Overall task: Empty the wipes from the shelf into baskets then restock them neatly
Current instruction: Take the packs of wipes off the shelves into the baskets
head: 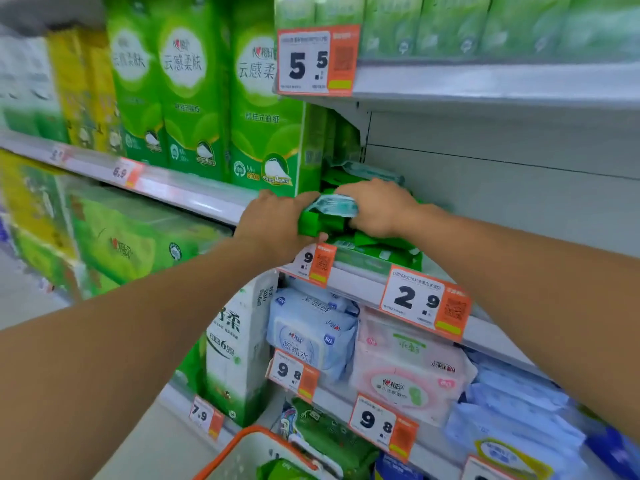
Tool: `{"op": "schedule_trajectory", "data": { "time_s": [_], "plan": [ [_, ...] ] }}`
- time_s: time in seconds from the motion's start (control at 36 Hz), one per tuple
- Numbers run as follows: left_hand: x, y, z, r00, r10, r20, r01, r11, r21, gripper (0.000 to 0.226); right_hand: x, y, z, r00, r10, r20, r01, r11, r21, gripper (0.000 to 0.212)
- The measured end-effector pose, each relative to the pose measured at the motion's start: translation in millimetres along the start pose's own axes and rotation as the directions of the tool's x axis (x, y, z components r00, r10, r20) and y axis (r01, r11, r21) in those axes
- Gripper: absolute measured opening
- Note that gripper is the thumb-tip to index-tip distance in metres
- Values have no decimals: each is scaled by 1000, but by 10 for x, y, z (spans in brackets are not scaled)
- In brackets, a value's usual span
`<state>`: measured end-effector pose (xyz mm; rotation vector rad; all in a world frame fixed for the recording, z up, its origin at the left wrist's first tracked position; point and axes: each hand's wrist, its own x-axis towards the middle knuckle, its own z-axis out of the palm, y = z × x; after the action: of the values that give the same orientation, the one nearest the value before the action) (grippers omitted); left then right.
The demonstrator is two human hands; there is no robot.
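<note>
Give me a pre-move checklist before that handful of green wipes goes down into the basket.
1. Left hand grips the green wipe packs: ok.
2. Right hand holds the bundle from the other side: ok.
3. Bundle lifted off the packs left on the shelf: cannot tell.
4. Basket below the hands: ok.
5. Room in the basket: cannot tell, only a corner shows.
6. 2.9 price tag out of the way: ok.

Two bare forearms are showing, entering from 7 and 4 o'clock. Left hand (277,223) and right hand (377,209) are wearing no gloves, rings or watch. No sleeve is reaching the visible part of either arm; both are showing uncovered from frame edge to wrist. Fingernails are too blurred to describe.
</note>
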<state>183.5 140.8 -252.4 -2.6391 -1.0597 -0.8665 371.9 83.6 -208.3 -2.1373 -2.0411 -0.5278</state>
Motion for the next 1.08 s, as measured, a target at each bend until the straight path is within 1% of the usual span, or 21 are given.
{"op": "schedule_trajectory", "data": {
  "time_s": [0.06,0.11,0.17,0.22,0.31,0.39,0.42,0.44,0.5,0.56,0.61,0.67,0.69,0.72,0.78,0.83,0.89,0.94,1.0,1.03,1.08],
  "plan": [
    [-49,6,-20,1000,-8,-14,7,997,-75,64,-122,15,-64,1000,20,14,-20,1000,9,27],
    [-69,17,-73,998,-55,-10,51,974,-222,57,-240,60,-142,998,60,14,-61,996,63,17],
    [-99,86,-157,995,-95,-12,83,920,-383,43,-375,85,-209,995,96,17,-98,986,136,13],
    [-116,188,-246,991,-124,-45,86,866,-492,29,-514,122,-259,989,146,0,-141,957,255,15],
    [-133,347,-395,986,-141,-85,71,831,-551,20,-745,151,-320,979,203,-14,-183,905,383,20],
    [-183,475,-561,977,-175,-122,57,767,-639,9,-957,174,-332,972,228,-55,-167,838,519,34],
    [-208,510,-622,975,-187,-121,60,742,-668,8,-1032,157,-353,967,245,-72,-167,820,547,35],
    [-224,533,-675,973,-201,-115,65,714,-697,8,-1110,123,-396,960,267,-89,-166,794,585,31],
    [-262,590,-837,965,-241,-100,80,637,-767,8,-1243,42,-528,933,336,-125,-148,680,718,16],
    [-300,668,-1053,956,-278,-93,78,547,-833,5,-1354,-24,-684,899,422,-114,-131,509,851,16],
    [-347,749,-1252,949,-313,-33,103,408,-907,5,-1470,-87,-810,869,486,-94,-88,338,937,22],
    [-461,811,-1403,938,-339,75,169,256,-952,9,-1623,-168,-912,861,507,-28,-76,184,980,24],
    [-541,838,-1461,936,-329,127,197,189,-962,9,-1718,-212,-940,868,495,25,-88,103,991,26],
    [-626,840,-1469,933,-311,180,234,143,-962,13,-1830,-268,-961,882,464,85,-99,6,995,26],
    [-834,871,-1450,910,-299,288,327,88,-941,28,-2082,-406,-960,923,331,198,-130,-216,968,24],
    [-1062,943,-1389,889,-295,350,380,50,-923,24,-2317,-541,-905,939,179,293,-210,-377,902,29],
    [-1293,1042,-1279,864,-295,409,437,32,-899,23,-2533,-639,-783,931,81,357,-289,-435,853,41],
    [-1506,1113,-1138,848,-294,441,472,41,-880,25,-2722,-737,-633,919,37,393,-334,-456,825,53],
    [-1677,1175,-993,829,-309,466,504,52,-862,26,-2899,-830,-491,918,22,395,-339,-469,816,64],
    [-1756,1203,-928,818,-319,478,519,53,-853,27,-2975,-861,-428,920,35,390,-333,-454,826,61],
    [-1902,1270,-834,811,-316,492,532,49,-846,27,-3095,-903,-365,917,85,389,-321,-420,849,44]
  ]
}}
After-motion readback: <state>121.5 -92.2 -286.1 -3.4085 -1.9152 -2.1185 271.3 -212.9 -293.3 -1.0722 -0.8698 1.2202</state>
